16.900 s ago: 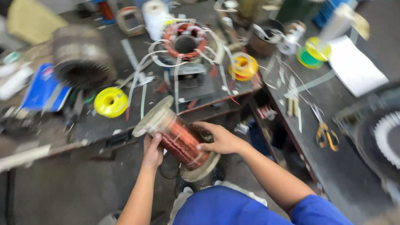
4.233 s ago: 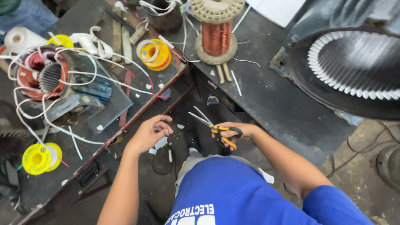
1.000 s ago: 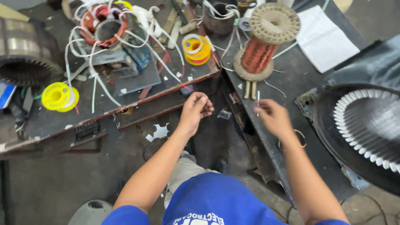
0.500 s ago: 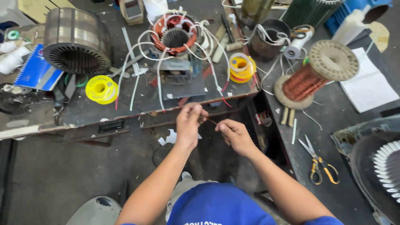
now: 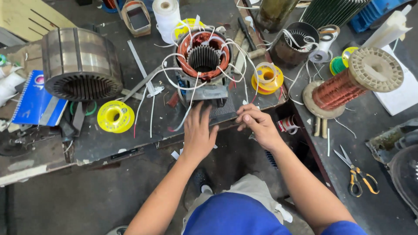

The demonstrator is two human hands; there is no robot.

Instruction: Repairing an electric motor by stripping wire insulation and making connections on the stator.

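Two hands meet at the bench edge before the copper-wound grey motor stator (image 5: 203, 61): left hand (image 5: 198, 130) flat with fingers spread, right hand (image 5: 257, 124) curled, contents unclear; white-sleeved leads (image 5: 167, 72) hang untied, so winding looks complete, lacing pending.

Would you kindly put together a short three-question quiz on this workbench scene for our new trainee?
1. True or false: the left hand lies with its fingers against the base of the wound stator.
2. Which lies nearest the scissors? A) blue notebook B) copper wire spool C) bare stator core
3. What colour is the tape roll lying between the bare stator core and the wound stator?

Key:
1. True
2. B
3. Yellow
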